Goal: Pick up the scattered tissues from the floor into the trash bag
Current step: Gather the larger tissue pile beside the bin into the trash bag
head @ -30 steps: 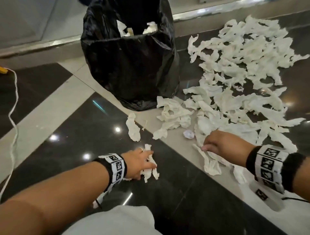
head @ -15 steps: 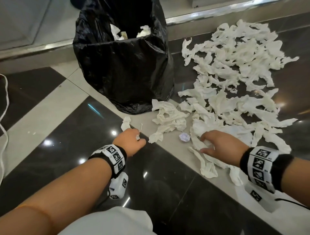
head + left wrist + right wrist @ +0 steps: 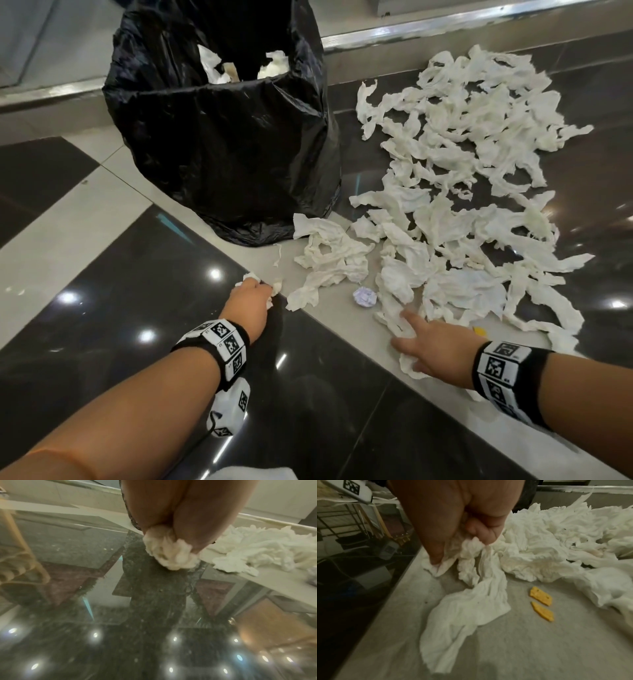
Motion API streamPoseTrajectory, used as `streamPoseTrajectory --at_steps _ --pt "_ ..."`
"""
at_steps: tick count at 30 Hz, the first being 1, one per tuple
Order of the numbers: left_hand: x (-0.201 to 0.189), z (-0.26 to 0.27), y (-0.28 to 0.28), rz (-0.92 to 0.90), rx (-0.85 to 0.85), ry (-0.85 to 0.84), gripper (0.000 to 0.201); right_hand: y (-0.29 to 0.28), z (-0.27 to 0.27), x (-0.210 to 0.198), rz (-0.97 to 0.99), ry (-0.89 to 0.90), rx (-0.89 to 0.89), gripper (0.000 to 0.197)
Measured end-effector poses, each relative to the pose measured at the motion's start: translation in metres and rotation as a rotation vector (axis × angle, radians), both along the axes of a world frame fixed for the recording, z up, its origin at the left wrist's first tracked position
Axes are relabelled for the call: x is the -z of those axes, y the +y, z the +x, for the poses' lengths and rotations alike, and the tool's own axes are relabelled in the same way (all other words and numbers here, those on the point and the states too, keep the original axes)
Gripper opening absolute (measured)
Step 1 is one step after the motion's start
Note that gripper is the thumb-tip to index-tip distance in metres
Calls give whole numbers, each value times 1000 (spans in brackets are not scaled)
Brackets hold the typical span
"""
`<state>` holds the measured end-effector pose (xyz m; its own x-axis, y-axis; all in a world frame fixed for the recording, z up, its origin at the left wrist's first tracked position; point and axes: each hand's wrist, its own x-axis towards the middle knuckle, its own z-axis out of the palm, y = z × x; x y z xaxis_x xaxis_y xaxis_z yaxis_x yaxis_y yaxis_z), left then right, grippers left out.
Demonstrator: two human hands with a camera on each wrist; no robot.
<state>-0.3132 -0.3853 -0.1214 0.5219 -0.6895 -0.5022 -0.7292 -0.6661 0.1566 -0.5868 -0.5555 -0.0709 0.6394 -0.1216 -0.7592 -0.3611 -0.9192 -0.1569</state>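
Note:
A black trash bag [image 3: 233, 137] stands open on the floor with a few tissues inside. Right of it lies a wide spread of white tissues [image 3: 462, 205]. My left hand [image 3: 258, 291] is low at the edge of the dark tile, in front of the bag, and grips a bunched wad of tissues [image 3: 171, 553]. My right hand [image 3: 406, 330] is at the near edge of the spread. In the right wrist view its curled fingers [image 3: 479, 534] and thumb pinch a long tissue [image 3: 467, 601] that trails on the pale floor strip.
A small crumpled lilac paper ball [image 3: 364, 297] lies between my hands. Two yellow scraps [image 3: 541, 597] lie on the floor just right of my right hand. A raised metal-edged step [image 3: 445, 24] runs behind the bag. The dark tiles are glossy and reflective.
My left hand took the tissues on the dark tile, moved forward and gathered the piece nearer the bag. My right hand drew slightly back and closed on a long tissue.

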Motion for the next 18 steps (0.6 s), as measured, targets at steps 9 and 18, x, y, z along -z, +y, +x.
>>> streamPoseTrajectory --at_steps 9,18 --pt "-44 -23 -92 -279 221 55 29 -17 11 4 -63 -154 163 29" --pt "-7 -27 -93 -8 453 85 36 -15 4 -21 -91 -325 276 22"
